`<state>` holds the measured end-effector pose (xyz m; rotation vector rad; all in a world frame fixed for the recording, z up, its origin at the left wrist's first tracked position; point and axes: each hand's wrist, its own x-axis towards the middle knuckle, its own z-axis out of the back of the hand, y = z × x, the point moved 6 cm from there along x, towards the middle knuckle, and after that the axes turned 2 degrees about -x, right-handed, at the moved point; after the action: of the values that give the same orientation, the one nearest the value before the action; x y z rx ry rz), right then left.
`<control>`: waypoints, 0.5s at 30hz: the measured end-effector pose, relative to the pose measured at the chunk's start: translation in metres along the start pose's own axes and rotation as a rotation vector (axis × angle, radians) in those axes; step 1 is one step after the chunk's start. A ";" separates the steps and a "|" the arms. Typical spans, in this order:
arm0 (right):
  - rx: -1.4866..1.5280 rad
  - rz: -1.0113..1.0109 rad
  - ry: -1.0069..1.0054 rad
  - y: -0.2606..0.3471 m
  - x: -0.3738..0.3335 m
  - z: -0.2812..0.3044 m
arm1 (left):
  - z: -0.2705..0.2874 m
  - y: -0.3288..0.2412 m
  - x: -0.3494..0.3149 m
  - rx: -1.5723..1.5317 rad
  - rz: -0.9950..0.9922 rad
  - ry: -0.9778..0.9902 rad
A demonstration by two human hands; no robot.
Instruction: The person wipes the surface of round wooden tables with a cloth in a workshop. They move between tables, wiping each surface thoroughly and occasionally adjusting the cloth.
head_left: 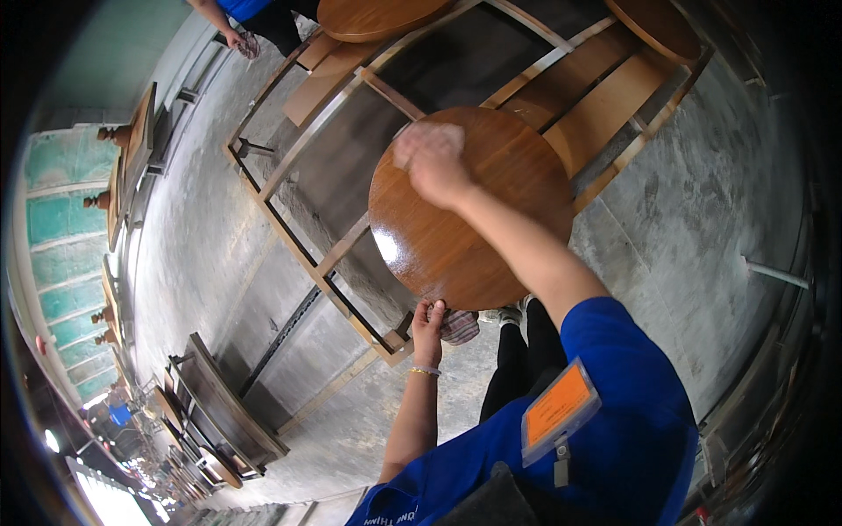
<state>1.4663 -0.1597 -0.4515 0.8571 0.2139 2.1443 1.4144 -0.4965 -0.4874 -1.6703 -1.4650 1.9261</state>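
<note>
A round, glossy brown wooden tabletop (491, 210) lies on a wooden frame in front of me, a bright reflection near its left edge. My right hand (441, 175) is at its far left part, pressing a pale pinkish cloth (428, 140) on the surface; both are smeared by motion. At the near edge of the tabletop, my left hand (428, 331) has its fingers closed, thumb up against the rim. A checked cloth (460, 327) hangs from that hand, just below the edge.
The long slatted frame (329, 263) carries other boards and another round top (381, 17) at the far side. Another person's hand (235, 40) holds a cloth at the upper left. Dark curved furniture parts (219, 408) stand at lower left on the concrete floor (693, 219).
</note>
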 end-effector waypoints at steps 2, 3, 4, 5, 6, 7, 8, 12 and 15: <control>-0.274 -0.284 -0.053 -0.086 0.026 0.024 | 0.001 0.000 0.001 -0.019 0.001 0.014; -0.430 -0.356 0.032 -0.125 0.034 0.040 | 0.001 0.000 0.001 -0.020 0.009 0.022; -0.503 -0.485 0.103 -0.157 0.038 0.056 | 0.003 0.001 0.001 -0.016 0.042 0.007; -0.237 -0.825 0.124 -0.192 0.031 0.072 | 0.003 0.000 0.001 -0.024 0.020 0.025; -0.165 -0.819 0.105 -0.204 0.036 0.088 | 0.003 -0.001 0.002 -0.007 0.008 0.025; -0.139 -0.707 0.197 -0.204 0.047 0.092 | 0.004 -0.002 0.002 0.007 0.000 0.024; -0.134 -0.659 0.298 -0.205 0.051 0.098 | 0.005 -0.001 0.002 0.039 0.020 -0.007; 0.135 -0.479 0.730 -0.174 0.055 0.079 | 0.000 0.001 0.007 0.052 -0.008 0.024; 0.040 -0.598 0.636 -0.181 0.040 0.086 | -0.001 0.005 0.011 -0.029 -0.002 0.043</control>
<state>1.6160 -0.0207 -0.4411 0.0688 0.7360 1.7678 1.4140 -0.4911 -0.4983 -1.7105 -1.4846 1.8650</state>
